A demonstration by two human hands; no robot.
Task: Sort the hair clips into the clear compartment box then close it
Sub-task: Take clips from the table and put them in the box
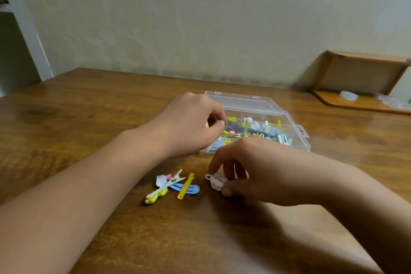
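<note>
The clear compartment box (295, 138) sits just right of the frame's centre on the wooden table (66, 118), its lid (242, 101) swung back flat toward the wall (200, 18). Its compartments hold a jumble of sorted hair clips (262, 129) in yellow, white, blue and pink; which clip lies in which compartment is too small to tell.

Below the box, in the lower middle of the frame, the loose clips lie on the table: a white cartoon clip (216, 181), a yellow bar clip (186, 186) lying across a blue snap clip (189, 189), and to their left a metal clip with a yellow charm (155, 196) crossing one with a white flower (161, 180).

The right hand (262, 169) reaches in from the lower right with fingers curled down, thumb and fingertips pinching the white cartoon clip, which is at or just off the table.

The left hand (189, 127) comes in from the lower left and hovers over the box's left end, fingers curled with thumb and forefinger brought close together. Whether anything is pinched between them cannot be told.

At the right edge of the frame, against the wall, stands a low wooden shelf (360, 78); on its bottom board lie a small translucent round container (348, 95) and some clear plastic wrapping (391, 101).
</note>
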